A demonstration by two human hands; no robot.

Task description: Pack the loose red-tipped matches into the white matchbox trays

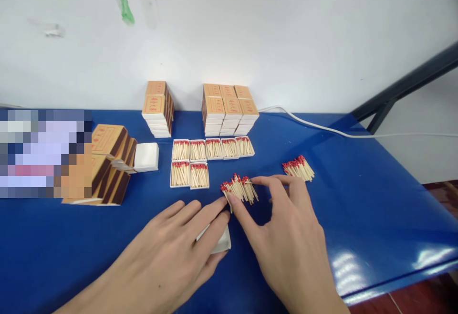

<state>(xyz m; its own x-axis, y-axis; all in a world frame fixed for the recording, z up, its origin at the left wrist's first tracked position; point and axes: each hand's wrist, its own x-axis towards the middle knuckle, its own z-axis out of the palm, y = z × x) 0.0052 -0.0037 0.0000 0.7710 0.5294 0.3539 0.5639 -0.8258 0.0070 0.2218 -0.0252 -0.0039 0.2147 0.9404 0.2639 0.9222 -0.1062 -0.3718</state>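
Between the fingers and thumb of my left hand (179, 245) sits a small white matchbox tray (223, 241), mostly covered by the hand. Its fingertips reach the left end of a row of red-headed matches (240, 188) lying on the table. My right hand (293, 223) brackets that row, thumb at the left end and forefinger at the right. Just beyond the right hand lies a second small pile of matches (299, 168). Ahead of my hands, several white trays filled with matches (199, 174) stand in two rows, heads pointing away from me.
Stacked matchboxes (231, 109) stand against the wall, with another stack (156, 109) to their left. More matchbox covers (109, 161) lie at the left beside white trays (146, 156). A white cable (322, 126) crosses the back of the blue table (375, 199).
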